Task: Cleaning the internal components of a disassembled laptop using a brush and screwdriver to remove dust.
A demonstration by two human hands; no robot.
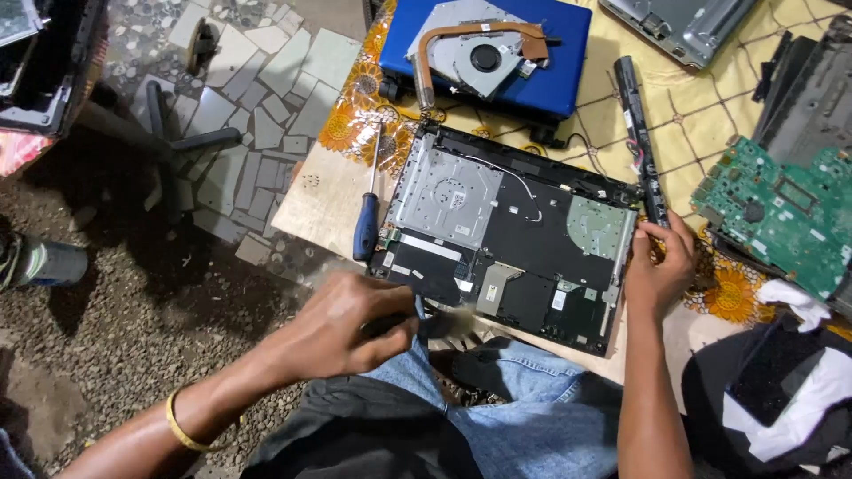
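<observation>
- The opened laptop base point(510, 235) lies on the bench point(319, 200), its black inner side up, with a silver metal plate at its left half and a thin white wire running across the top.
- The left hand point(342, 328) is closed around a dark-handled brush point(426, 326); the blurred bristle end sits at the near edge of the laptop base.
- The right hand point(658, 266) grips the right edge of the laptop base, fingers curled over the rim near its hinge corner.
- A blue-handled screwdriver point(368, 213) lies just left of the laptop base, its tip pointing away from the person.
- A long black battery bar point(641, 133) lies beside the far right corner of the laptop base.
- A green circuit board point(777, 217) lies to the right, well apart from the right hand.
- A blue laptop lid point(568, 62) at the far side carries a cooling fan with copper heat pipe point(479, 53).
- A yellow floral cloth point(710, 98) covers much of the bench.
- The person's jeans point(515, 399) show below the near edge.
</observation>
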